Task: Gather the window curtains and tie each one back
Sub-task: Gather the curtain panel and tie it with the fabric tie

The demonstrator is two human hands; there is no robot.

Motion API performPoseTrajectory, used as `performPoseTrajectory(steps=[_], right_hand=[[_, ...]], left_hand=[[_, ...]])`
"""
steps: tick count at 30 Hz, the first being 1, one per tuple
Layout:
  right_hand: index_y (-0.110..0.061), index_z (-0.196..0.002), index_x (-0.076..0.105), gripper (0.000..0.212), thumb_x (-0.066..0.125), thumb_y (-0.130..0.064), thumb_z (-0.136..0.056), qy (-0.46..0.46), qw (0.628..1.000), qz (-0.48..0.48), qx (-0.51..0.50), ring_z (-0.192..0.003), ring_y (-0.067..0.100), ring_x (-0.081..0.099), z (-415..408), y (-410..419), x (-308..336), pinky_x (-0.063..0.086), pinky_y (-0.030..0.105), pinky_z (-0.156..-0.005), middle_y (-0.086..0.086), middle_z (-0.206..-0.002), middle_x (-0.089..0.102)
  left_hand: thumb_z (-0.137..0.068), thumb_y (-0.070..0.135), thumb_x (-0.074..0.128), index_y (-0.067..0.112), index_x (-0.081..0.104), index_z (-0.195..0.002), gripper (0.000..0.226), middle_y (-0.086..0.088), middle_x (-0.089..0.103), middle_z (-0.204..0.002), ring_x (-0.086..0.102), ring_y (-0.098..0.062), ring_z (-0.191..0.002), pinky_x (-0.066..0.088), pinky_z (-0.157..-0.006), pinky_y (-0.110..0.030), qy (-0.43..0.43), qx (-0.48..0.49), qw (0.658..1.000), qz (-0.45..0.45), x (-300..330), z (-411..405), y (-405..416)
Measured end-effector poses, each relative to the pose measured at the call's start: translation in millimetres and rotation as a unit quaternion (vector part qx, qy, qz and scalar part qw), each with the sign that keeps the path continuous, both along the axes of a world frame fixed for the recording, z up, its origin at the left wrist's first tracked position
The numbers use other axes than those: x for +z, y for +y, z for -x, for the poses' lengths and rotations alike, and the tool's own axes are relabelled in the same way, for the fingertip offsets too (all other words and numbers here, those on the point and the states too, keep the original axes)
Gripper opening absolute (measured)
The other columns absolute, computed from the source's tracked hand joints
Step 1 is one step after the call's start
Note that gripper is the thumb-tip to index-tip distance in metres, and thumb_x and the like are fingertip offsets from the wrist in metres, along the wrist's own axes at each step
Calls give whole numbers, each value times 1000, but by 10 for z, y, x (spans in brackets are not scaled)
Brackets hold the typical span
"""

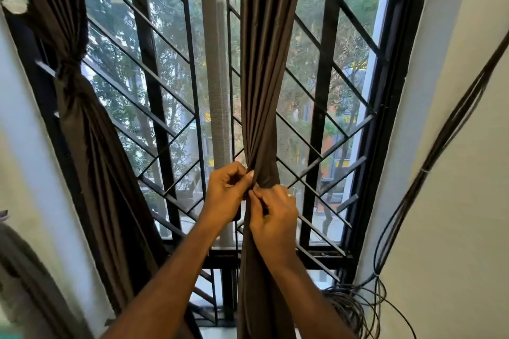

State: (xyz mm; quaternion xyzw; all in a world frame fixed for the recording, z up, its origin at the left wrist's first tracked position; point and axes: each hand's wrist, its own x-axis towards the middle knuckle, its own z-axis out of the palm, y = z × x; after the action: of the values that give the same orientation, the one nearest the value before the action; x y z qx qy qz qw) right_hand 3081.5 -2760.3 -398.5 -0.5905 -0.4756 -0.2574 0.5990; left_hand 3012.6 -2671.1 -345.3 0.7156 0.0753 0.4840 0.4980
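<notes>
Left hand [227, 190] and right hand [272, 215] raised together, each grip pinching the gathered brown centre curtain [264, 77], left curtain [82, 118] already knotted, black window grille [154, 91] behind

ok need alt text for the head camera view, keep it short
Both hands, left hand and right hand, grip a gathered brown curtain in front of a barred window. A second curtain at the left is already knotted back; cables run down the right wall.
</notes>
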Motion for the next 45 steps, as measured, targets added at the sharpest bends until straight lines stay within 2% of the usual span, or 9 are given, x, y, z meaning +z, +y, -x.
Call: performPoseTrajectory(steps=[7,13,16,20,25,30,35,39,45], right_hand=[[-14,-91,70,11,61,-9,-96,31,999,-12,33,-77,19,56,45,0,0,48,48,-67,-2,-82,58],[-12,-79,67,12,62,-12,-91,-76,992,59,83,-74,20,54,7,21,1,45,46,-66,0,-76,58],[-6,-62,64,34,67,-22,-91,58,985,-6,163,-59,17,52,-123,-61,-14,42,39,-56,-1,-60,55],[-17,-93,71,22,71,-38,-86,292,945,-76,128,-79,18,63,-486,-16,105,52,39,-73,-1,-86,70],[-13,-115,69,24,74,-12,-91,442,861,-48,248,-96,14,73,-650,129,193,56,39,-91,4,-104,75],[-17,-78,73,13,80,-10,-86,356,930,-47,82,-70,10,65,-563,52,168,57,38,-72,4,-73,71],[-18,-81,68,13,72,-11,-91,56,998,-20,7,-74,12,58,-67,32,60,47,35,-70,-9,-78,61],[-17,-103,73,18,63,-6,-93,-3,999,14,-40,-79,22,59,-39,33,-49,49,46,-68,0,-83,62],[-13,-100,73,15,61,-7,-93,63,994,-48,-75,-83,26,60,-193,-75,-154,51,53,-70,2,-86,64]], left_hand=[[-97,8,61,3,48,-74,27,-12,53,-61,54,-10,-58,43,-59,-19,5,-68,998,0,33,93,-52],[-92,9,67,14,43,-70,33,2,38,-62,36,-7,-58,34,-56,-22,34,33,998,-38,80,81,17],[-87,22,65,16,45,-70,28,-4,40,-62,36,-15,-60,33,-56,-27,33,-5,999,-6,52,154,38],[-91,15,69,26,53,-65,33,3,46,-58,42,-13,-60,38,-57,-21,31,-26,998,37,64,253,141],[-95,6,66,14,45,-68,35,0,40,-58,36,-13,-58,33,-55,-21,44,-21,998,30,62,284,239],[-94,8,68,10,48,-69,32,-2,45,-60,39,-7,-55,36,-55,-21,26,123,992,-13,10,169,226],[-90,21,66,21,47,-70,28,7,50,-63,49,-5,-60,36,-58,-16,0,256,961,-109,-54,-19,16],[-90,22,65,17,48,-70,27,6,49,-63,49,-20,-57,42,-62,-39,9,293,939,-181,-88,-30,-8],[-89,17,65,23,42,-76,27,12,38,-70,42,-23,-55,29,-73,-34,55,377,880,-283,-56,80,93]])
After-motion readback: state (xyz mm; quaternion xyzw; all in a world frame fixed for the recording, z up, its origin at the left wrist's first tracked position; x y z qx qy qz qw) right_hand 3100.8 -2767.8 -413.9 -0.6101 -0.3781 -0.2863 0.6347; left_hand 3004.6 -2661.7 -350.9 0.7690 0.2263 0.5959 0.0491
